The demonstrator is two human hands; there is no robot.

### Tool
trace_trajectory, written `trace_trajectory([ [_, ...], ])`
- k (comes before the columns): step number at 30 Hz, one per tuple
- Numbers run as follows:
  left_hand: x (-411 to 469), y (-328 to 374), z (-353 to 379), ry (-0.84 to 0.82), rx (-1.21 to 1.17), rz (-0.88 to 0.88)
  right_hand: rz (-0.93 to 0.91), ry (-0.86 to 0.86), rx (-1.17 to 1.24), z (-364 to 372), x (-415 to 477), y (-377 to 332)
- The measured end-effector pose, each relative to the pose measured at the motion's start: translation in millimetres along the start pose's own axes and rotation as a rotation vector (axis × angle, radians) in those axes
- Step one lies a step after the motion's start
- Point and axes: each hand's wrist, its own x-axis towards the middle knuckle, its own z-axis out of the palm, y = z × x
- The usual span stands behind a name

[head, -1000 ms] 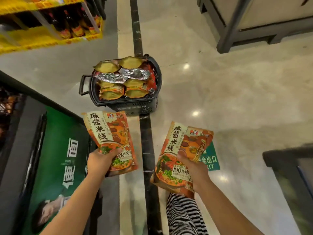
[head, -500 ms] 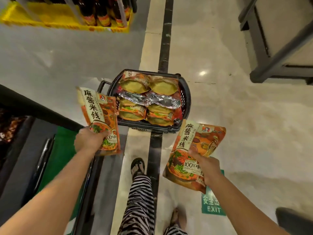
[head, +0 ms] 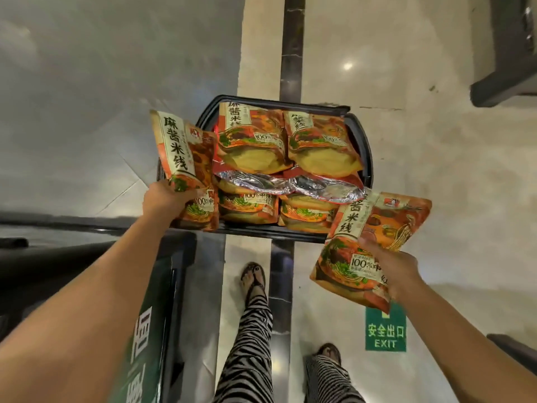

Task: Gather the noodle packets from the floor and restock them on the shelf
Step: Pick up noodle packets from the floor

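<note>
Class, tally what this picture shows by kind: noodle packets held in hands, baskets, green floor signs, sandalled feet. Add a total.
Held noodle packets: 2, left packet in the left hand, right packet in the right hand
Baskets: 1, the black basket
Floor signs: 1, the green EXIT floor sign
Sandalled feet: 2, left foot, right foot
Total: 6

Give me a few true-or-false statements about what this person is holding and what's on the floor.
1. The left hand grips the left packet, and the right hand grips the right packet. True.
2. The basket is empty. False: it is filled with noodle packets.
3. A green EXIT sign is on the floor. True.
4. The person is barefoot. False: they wear sandals.
</note>
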Motion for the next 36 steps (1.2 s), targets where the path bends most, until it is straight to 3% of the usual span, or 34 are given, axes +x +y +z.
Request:
trace_trajectory([
  [5,28,-2,5,-0.057,-0.275,-0.074,0.029,0.043,-0.016,11,20,-13],
  [15,21,10,29,0.031,-0.290,-0.069,-0.018,0.062,-0.068,5,50,-44],
  [18,11,13,31,0.048,-0.454,-0.120,-0.107,0.084,-0.147,1,63,-58],
  [27,-20,1,50,0.539,-0.569,-0.174,-0.335,0.084,-0.406,19,122,-93],
  [36,-31,10,86,0.535,-0.415,-0.065,-0.291,0.060,-0.554,45,155,-85],
])
